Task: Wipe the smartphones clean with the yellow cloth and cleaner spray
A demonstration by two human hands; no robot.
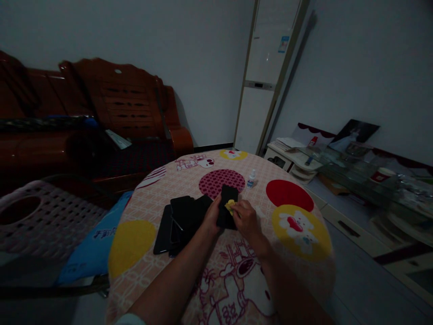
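Observation:
My left hand (213,215) is closed around the left edge of a flat black phone (229,192), held low over the round table. Pinched in the fingers of my right hand (246,218) is a small yellow cloth (231,205), which touches the phone's dark face. Left of my left hand lies a loose pile of several dark, flat devices (185,214), like phones or tablets, overlapping each other. Beyond my right hand a small white bottle (251,179) with a blue label stands upright.
A patterned cloth (199,174) covers the round table. Behind it on the left is a wooden bench (125,97); a woven chair (43,221) and blue bag (93,243) sit nearer. A tall white air conditioner (259,67) and a cluttered glass-topped cabinet (355,171) stand to the right.

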